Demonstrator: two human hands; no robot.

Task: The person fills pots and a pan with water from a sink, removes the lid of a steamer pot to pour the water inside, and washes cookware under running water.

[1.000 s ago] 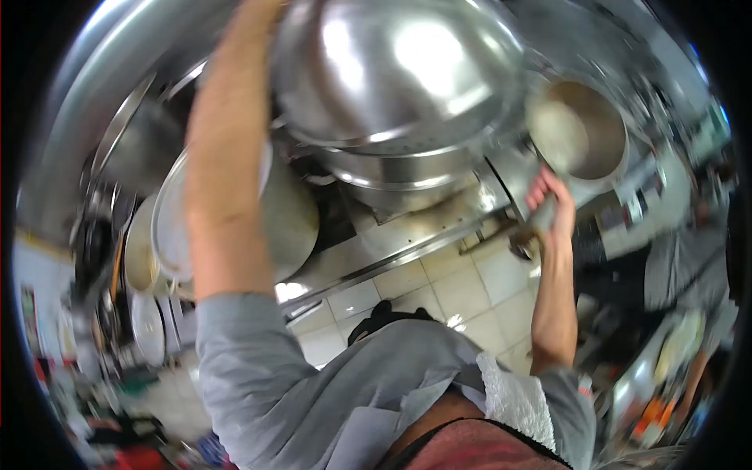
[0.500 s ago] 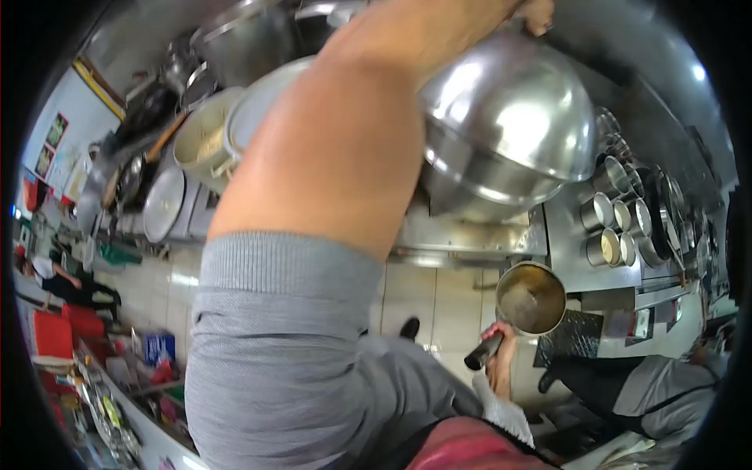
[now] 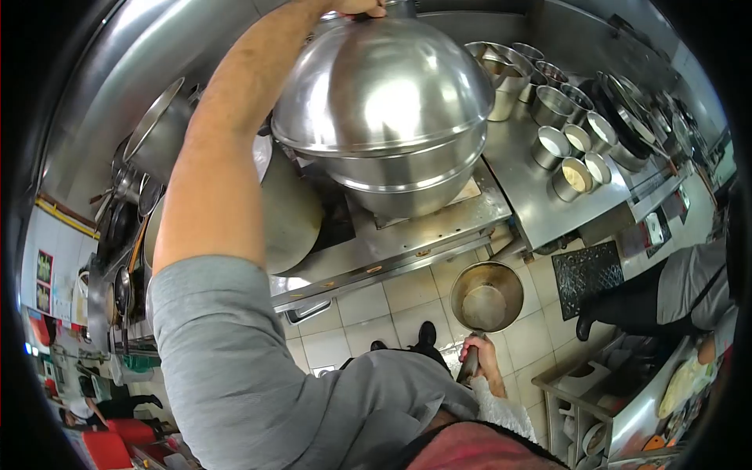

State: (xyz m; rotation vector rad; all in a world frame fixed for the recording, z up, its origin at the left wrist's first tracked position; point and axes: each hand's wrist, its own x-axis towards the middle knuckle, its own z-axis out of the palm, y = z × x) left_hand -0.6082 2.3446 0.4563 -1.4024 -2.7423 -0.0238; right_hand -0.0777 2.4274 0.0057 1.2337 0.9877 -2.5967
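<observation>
At the top of the head view, my left hand [image 3: 362, 8] is closed on the knob of a large domed steel lid [image 3: 384, 86]. The lid sits over a round steel pot [image 3: 403, 184] on the stove [image 3: 376, 270], and my outstretched forearm passes to its left. Lower down, my right hand [image 3: 486, 359] wraps round the dark handle of a saucepan [image 3: 487, 270], held over the floor in front of me. Some cloudy wet residue shows on the saucepan's bottom.
Several small steel pots [image 3: 551, 145] stand on the right counter [image 3: 523, 188], some with pale contents. A tall pot [image 3: 294, 211] is left of the domed lid. A co-worker [image 3: 689, 286] stands at the right, near a black floor mat [image 3: 587, 274]. Farther off, another person [image 3: 102, 407] appears lower left.
The view has turned and tilted, so the lidded pot appears farther left and my left arm has swung left in frame. Both hands keep their holds. The saucepan appears slightly left of before.
</observation>
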